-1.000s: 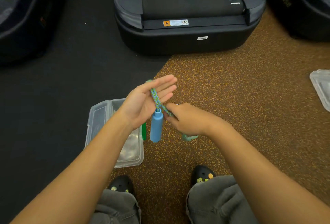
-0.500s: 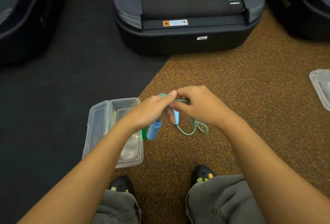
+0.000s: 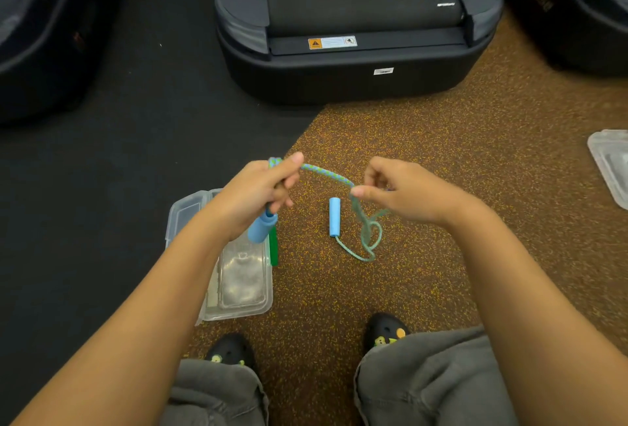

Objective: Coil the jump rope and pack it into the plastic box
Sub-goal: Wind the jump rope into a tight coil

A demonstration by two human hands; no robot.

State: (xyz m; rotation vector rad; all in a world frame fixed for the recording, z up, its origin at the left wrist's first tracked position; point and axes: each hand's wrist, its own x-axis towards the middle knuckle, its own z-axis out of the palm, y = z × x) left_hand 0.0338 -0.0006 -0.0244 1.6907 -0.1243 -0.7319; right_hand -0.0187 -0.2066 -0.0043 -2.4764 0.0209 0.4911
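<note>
The jump rope is a blue-and-green braid with two light blue handles. My left hand is closed around coiled turns of it, and one handle hangs below that fist. My right hand pinches the rope a short way along, so a taut span runs between my hands. The remaining rope droops in loose loops to the second handle, which lies on the floor. The clear plastic box sits open on the floor under my left forearm, with a green latch on its right side.
A black treadmill end stands ahead, with darker machines at both sides. A clear plastic lid lies at the right edge. The floor is speckled brown rubber on the right and black matting on the left. My knees and black shoes are below.
My hands have drawn apart, stretching a length of rope between them. My right hand moved right, and the second handle now lies on the floor.
</note>
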